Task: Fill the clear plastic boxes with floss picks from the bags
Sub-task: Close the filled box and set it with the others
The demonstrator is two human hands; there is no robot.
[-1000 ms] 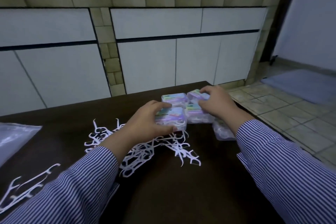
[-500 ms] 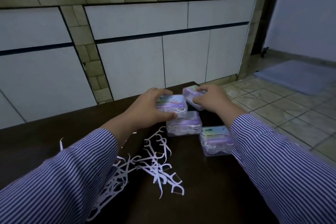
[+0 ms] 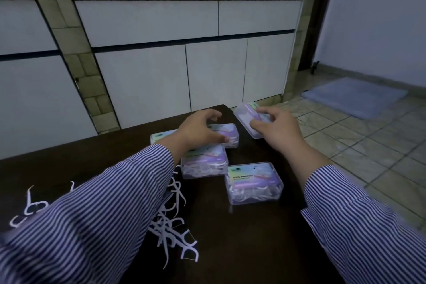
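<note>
— The boxes (image 3: pixel 253 183) near the hands?
— Clear, glossy plastic, with printed paper-like labels (pastel, slightly shiny).
— And the picks (image 3: pixel 171 235) under the left sleeve (image 3: pixel 92 221)?
— White, smooth plastic on a dark, faintly sheened table (image 3: pixel 242 249). The sleeve is striped woven cloth, matt.

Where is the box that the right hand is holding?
In the head view, the right hand holds the box tilted above the table's far right corner, just right of the box under the left hand.
</note>
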